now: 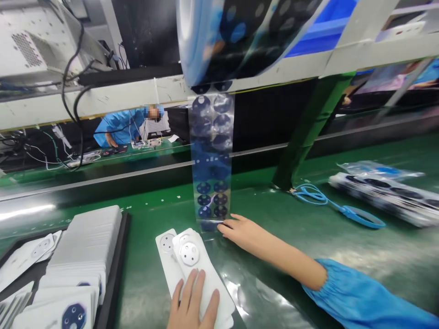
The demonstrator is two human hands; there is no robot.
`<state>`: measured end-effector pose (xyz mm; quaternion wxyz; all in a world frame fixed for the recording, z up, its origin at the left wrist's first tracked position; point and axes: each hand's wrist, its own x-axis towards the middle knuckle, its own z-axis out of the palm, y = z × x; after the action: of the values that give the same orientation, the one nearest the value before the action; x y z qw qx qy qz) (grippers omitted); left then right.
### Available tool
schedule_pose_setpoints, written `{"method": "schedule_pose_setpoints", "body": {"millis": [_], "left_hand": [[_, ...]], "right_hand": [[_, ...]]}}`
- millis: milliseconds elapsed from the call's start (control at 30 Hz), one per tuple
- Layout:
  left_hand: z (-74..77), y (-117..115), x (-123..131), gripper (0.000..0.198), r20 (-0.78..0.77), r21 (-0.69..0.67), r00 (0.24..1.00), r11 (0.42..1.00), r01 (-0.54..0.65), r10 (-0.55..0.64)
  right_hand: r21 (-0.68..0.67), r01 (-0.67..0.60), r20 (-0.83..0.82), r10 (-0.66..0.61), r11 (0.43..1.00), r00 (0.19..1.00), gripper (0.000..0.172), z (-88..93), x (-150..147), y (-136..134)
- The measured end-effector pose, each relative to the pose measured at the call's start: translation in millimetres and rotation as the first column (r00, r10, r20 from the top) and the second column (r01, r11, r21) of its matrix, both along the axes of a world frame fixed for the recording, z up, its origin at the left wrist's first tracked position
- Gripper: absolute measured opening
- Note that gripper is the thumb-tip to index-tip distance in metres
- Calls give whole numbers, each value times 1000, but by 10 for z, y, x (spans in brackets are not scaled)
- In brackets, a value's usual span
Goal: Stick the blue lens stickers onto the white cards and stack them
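My left hand [192, 304] lies flat, fingers together, on the near end of a small stack of white plastic parts [190, 262] with round cut-outs, on the green belt. My right hand [240, 230] reaches forward to the bottom end of a clear film strip [211, 160] that hangs from a roll [236, 36] overhead. The strip carries two columns of dark blue round stickers. My right fingertips pinch or touch the strip's lower edge. A blue sleeve [360, 297] covers my right forearm.
A black tray [116, 269] at the left holds stacks of the same white parts [85, 246]. A blue wrist strap with cord [343, 208] and bagged parts [387, 192] lie at the right. A green post [305, 137] stands behind. Across the line, a person in blue [120, 125] works.
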<state>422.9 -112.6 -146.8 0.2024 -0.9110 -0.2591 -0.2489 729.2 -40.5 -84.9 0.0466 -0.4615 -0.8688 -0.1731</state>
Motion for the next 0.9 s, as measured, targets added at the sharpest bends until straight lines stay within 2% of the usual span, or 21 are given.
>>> {"method": "schedule_pose_setpoints", "body": {"millis": [167, 267, 400, 500, 733, 800, 867, 900], "left_hand": [[137, 67, -55, 76, -72, -35, 987, 989, 144, -146], [192, 60, -53, 75, -81, -56, 987, 989, 135, -139], [234, 21, -44, 75, -90, -109, 987, 987, 122, -132], [256, -1, -41, 77, -95, -152, 988, 982, 109, -124], [322, -53, -5, 79, -58, -219, 989, 969, 118, -134], [345, -62, 4, 79, -43, -232, 990, 965, 120, -133], [369, -71, 1, 78, -43, -252, 991, 961, 114, -129], [381, -76, -4, 78, -45, -266, 990, 957, 114, -131]], "right_hand": [[-116, 6, 10, -5, 993, 1000, 9, 134, -5, -18], [-171, 7, -9, -9, 985, 1000, 3, 196, 28, -6], [-241, 6, -49, -19, 970, 999, 4, 312, 58, 7], [-356, 13, -128, -63, 934, 990, 5, 418, 39, -1], [-643, -53, -362, -243, 764, 900, 17, 711, 88, 56], [-739, -86, -395, -327, 669, 859, 18, 773, 161, 136], [-831, -179, -429, -403, 526, 808, 23, 811, 244, 223], [-838, -217, -456, -427, 500, 780, 28, 828, 282, 260]]}}
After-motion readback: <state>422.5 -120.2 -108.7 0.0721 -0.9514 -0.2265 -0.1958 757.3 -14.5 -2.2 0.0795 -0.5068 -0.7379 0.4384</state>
